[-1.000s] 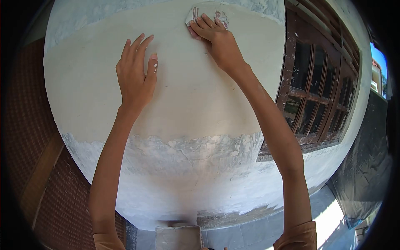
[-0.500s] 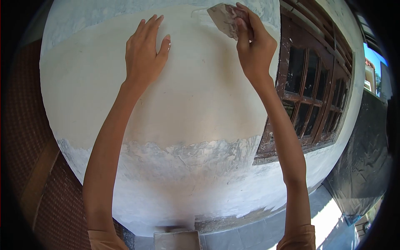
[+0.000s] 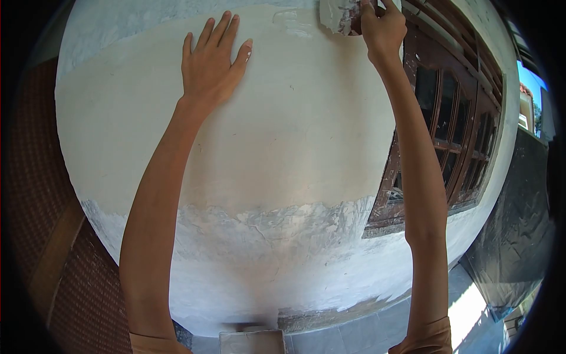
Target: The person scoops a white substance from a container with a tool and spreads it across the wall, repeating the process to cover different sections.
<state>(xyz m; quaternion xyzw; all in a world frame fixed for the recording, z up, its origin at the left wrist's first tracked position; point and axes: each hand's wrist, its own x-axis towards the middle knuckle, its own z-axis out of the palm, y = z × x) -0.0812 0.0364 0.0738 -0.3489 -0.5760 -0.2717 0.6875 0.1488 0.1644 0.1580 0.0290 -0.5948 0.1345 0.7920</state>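
Note:
Fingers spread, my left hand (image 3: pixel 213 62) lies against the wall (image 3: pixel 283 118) at the upper left and holds nothing; white specks show on its thumb. Near the top edge, my right hand (image 3: pixel 384 29) grips a flat scraper (image 3: pixel 342 16) smeared with pale paste, its blade at the wall. Part of the scraper is hidden by my fingers or cut off by the frame. Left of the blade, wet-looking paste (image 3: pixel 293 22) marks the wall. A smooth beige coat covers the middle of the wall, with rougher white and grey patches above and below.
A brown wooden window (image 3: pixel 445 118) with glass panes is set in the wall beside my right arm. Below stands a square container (image 3: pixel 252 342) on the tiled floor (image 3: pixel 336 335). Dark sheeting (image 3: pixel 507 224) hangs at the right; a brown woven panel (image 3: pixel 88 283) is at the left.
My right hand has moved up and right with the scraper, leaving more of the paste marks in view. My left hand has spread its fingers wider and shifted slightly.

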